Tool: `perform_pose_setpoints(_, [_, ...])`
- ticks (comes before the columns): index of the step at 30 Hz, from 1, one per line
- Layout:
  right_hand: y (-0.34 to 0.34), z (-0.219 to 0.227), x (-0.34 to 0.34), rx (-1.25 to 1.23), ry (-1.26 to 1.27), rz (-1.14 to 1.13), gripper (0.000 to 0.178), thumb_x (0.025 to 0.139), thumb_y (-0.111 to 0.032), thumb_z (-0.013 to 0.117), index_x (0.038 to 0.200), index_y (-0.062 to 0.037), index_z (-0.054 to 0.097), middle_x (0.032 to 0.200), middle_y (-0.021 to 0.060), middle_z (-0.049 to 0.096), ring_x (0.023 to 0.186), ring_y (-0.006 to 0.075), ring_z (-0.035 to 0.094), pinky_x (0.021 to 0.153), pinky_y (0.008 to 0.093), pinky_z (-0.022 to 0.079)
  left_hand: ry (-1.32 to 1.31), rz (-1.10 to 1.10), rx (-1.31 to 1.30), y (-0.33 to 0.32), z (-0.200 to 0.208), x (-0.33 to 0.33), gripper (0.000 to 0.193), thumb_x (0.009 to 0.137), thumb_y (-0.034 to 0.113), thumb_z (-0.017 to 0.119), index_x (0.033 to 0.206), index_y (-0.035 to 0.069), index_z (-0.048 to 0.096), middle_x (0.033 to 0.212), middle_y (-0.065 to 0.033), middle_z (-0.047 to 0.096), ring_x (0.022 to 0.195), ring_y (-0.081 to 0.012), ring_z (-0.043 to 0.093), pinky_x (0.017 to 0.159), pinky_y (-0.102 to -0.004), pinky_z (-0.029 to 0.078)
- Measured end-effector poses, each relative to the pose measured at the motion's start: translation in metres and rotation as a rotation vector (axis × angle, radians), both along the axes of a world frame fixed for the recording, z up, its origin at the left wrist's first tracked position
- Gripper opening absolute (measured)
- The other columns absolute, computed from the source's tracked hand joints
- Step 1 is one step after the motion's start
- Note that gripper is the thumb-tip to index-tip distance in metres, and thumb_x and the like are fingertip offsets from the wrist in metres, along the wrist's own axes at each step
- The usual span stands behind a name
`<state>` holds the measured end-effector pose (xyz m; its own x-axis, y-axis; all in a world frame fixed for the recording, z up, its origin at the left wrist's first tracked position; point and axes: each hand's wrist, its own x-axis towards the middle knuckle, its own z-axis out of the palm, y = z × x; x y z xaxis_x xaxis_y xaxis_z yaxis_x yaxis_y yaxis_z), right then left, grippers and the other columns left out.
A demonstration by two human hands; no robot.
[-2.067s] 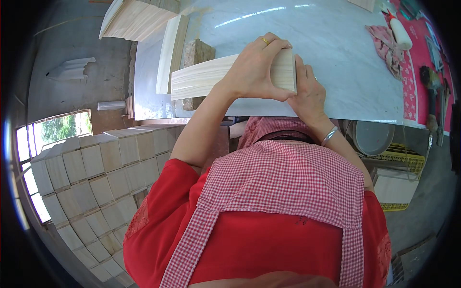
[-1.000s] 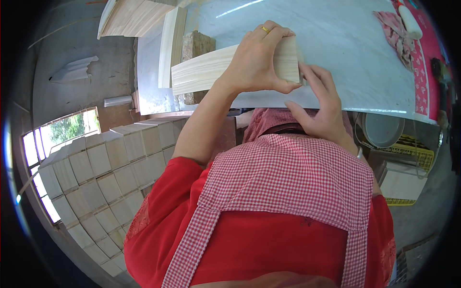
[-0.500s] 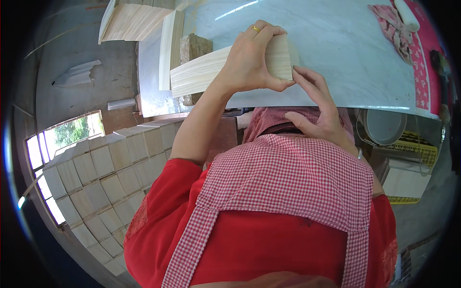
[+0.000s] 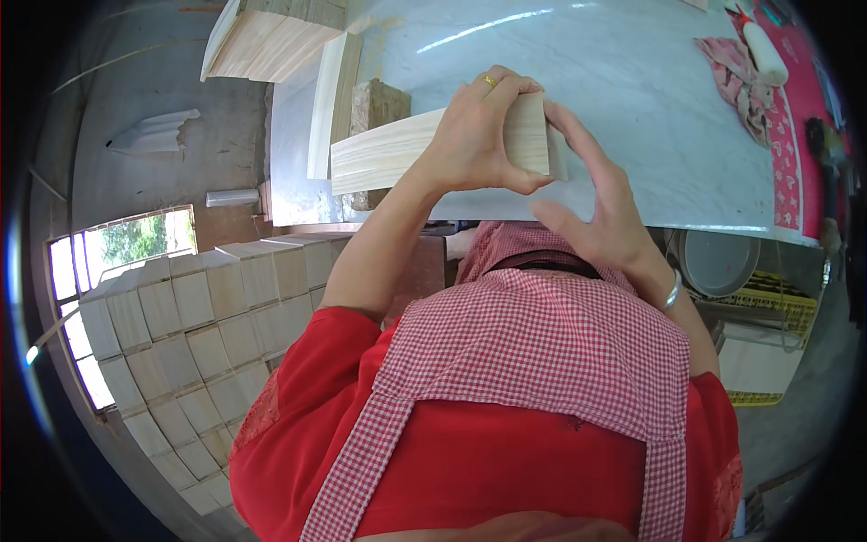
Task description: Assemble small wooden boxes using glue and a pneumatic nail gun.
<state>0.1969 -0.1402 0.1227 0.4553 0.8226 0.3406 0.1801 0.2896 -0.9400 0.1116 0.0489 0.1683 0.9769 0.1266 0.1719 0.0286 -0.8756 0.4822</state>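
A long pale wooden piece (image 4: 384,152) lies across the near part of the worktable, tilted slightly. My left hand (image 4: 470,135) is wrapped over it near its right end, thumb on the near side and fingers on the far side. At that right end is my right hand (image 4: 614,212), fingers and thumb spread apart with nothing held between them. Its fingertips reach the far corner of the end; whether they touch is hard to tell. The left end of the piece rests over a rough brown block (image 4: 377,101).
Beside the block stands a pale board (image 4: 331,113), with stacked boards (image 4: 271,43) behind. A pink cloth (image 4: 736,86) and white bottle (image 4: 765,54) lie on the right of the table (image 4: 668,135). Wooden boxes (image 4: 212,348) are piled lower left; a yellow crate (image 4: 786,307) stands right.
My right hand has opened wider, its fingertips shifting to the far corner and its thumb staying apart. My left hand keeps its grip. The whole view has shifted slightly.
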Motion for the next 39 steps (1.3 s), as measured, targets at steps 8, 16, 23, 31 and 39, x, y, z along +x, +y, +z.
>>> perform_pose_setpoints(8, [-0.047,0.033,0.017,-0.182,-0.078,0.165,0.070,0.082,-0.023,0.076,0.139,0.0045,0.047,0.132,0.0247,0.058,0.127,0.0357,0.055,0.108,0.0405,0.041,-0.040,-0.001,0.039,0.009,0.017,0.007,0.083,0.047,0.036,0.086,0.116,0.001,0.057,0.108,-0.0166,0.058,0.102,-0.0362,0.057,0.089,-0.0440,0.046])
perform_pose_setpoints(16, [-0.188,-0.013,0.174,-0.605,-0.879,-1.161,0.055,0.080,-0.025,0.076,0.124,0.0020,0.057,0.117,0.0212,0.060,0.114,0.0389,0.055,0.099,0.0464,0.044,-0.038,-0.011,-0.004,-0.005,0.004,0.009,0.079,0.044,0.032,0.084,0.111,0.002,0.057,0.104,-0.0165,0.056,0.100,-0.0380,0.055,0.088,-0.0452,0.043])
perform_pose_setpoints(23, [-0.246,-0.046,0.240,-1.422,-0.932,-1.181,0.066,0.078,-0.034,0.075,0.129,-0.0001,0.050,0.107,0.0189,0.062,0.103,0.0386,0.062,0.091,0.0493,0.047,-0.050,0.039,-0.026,-0.009,-0.001,0.002,0.080,0.042,0.031,0.084,0.112,0.004,0.056,0.107,-0.0134,0.056,0.103,-0.0335,0.054,0.088,-0.0424,0.040])
perform_pose_setpoints(31, [-0.226,-0.003,0.285,-1.374,-0.525,-1.072,0.065,0.072,-0.018,0.068,0.129,0.0067,0.048,0.115,0.0269,0.064,0.099,0.0415,0.067,0.090,0.0493,0.052,-0.050,0.048,-0.008,-0.012,-0.001,0.010,0.082,0.043,0.033,0.086,0.114,0.005,0.056,0.109,-0.0119,0.056,0.105,-0.0312,0.054,0.089,-0.0417,0.039])
perform_pose_setpoints(39, [-0.169,0.078,0.233,-1.418,-0.685,-0.655,0.033,0.074,-0.022,0.065,0.092,0.0061,0.067,0.099,0.0323,0.067,0.100,0.0414,0.067,0.086,0.0441,0.053,-0.035,0.053,0.010,0.001,-0.013,0.000,0.088,0.042,0.035,0.089,0.118,0.005,0.057,0.112,-0.0135,0.057,0.107,-0.0338,0.054,0.090,-0.0438,0.042])
